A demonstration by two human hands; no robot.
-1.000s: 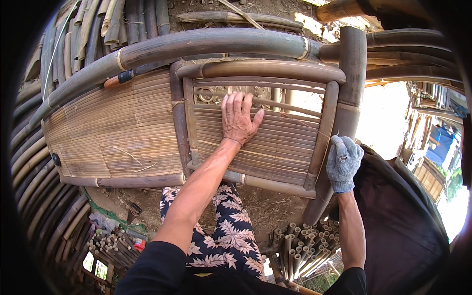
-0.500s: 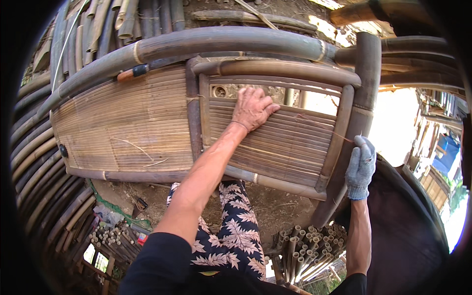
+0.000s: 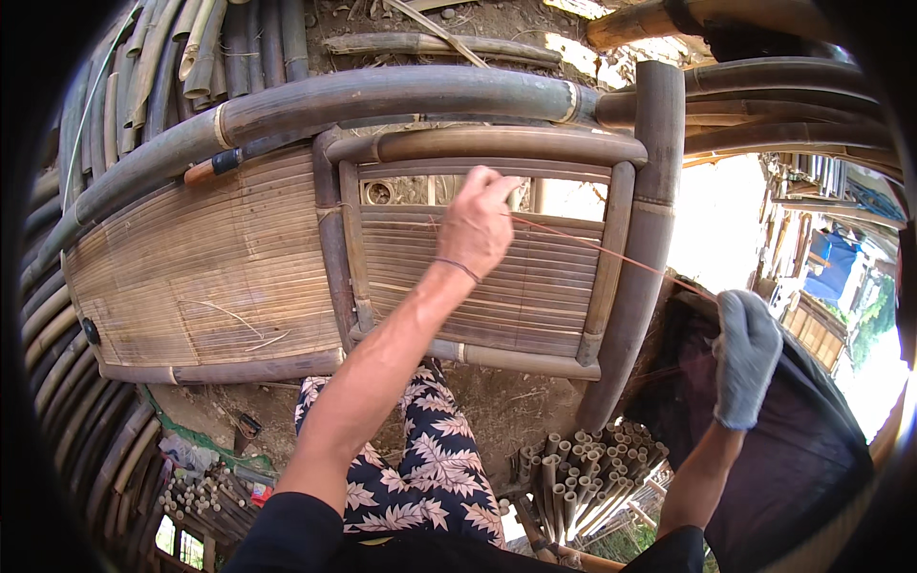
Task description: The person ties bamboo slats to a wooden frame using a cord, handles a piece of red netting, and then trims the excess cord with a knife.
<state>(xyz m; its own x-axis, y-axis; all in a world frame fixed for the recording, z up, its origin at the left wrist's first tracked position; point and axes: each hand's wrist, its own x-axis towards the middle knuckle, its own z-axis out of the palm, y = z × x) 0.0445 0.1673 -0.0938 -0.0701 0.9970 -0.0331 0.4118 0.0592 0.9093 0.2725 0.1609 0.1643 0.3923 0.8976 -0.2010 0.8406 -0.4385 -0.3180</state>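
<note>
At the far left, a stack of dark curved bamboo poles (image 3: 57, 382) follows the rim of the view, and more poles lie bundled at the top left. Next comes a brown bamboo frame (image 3: 382, 95), built of thick round poles, with a wide panel of flat woven bamboo slats (image 3: 201, 267) filling its left section. Below it, on the dirt ground, lies a bundle of short cut bamboo sticks (image 3: 201, 497) among scraps of litter.

Further right, the frame holds a smaller slatted bamboo panel (image 3: 535, 286) set between round rails. The bare left hand (image 3: 478, 224) is raised over the upper edge of this panel, its fingers drawn together in a pinch on a thin reddish cord (image 3: 592, 246); a thin band circles the wrist. The cord runs taut from that pinch, slanting down and to the right across the panel and past the thick upright bamboo post (image 3: 650, 220).

Below the forearm shows a leg in dark trousers with a pale leaf print (image 3: 420, 468), and beside it a cluster of upright cut bamboo tubes (image 3: 573, 477) seen end-on.

At the right, the right hand (image 3: 743, 358), in a grey work glove, is closed in a fist around the lower end of the cord, well apart from the left hand. Behind it lies a dark cloth (image 3: 812, 477).
</note>
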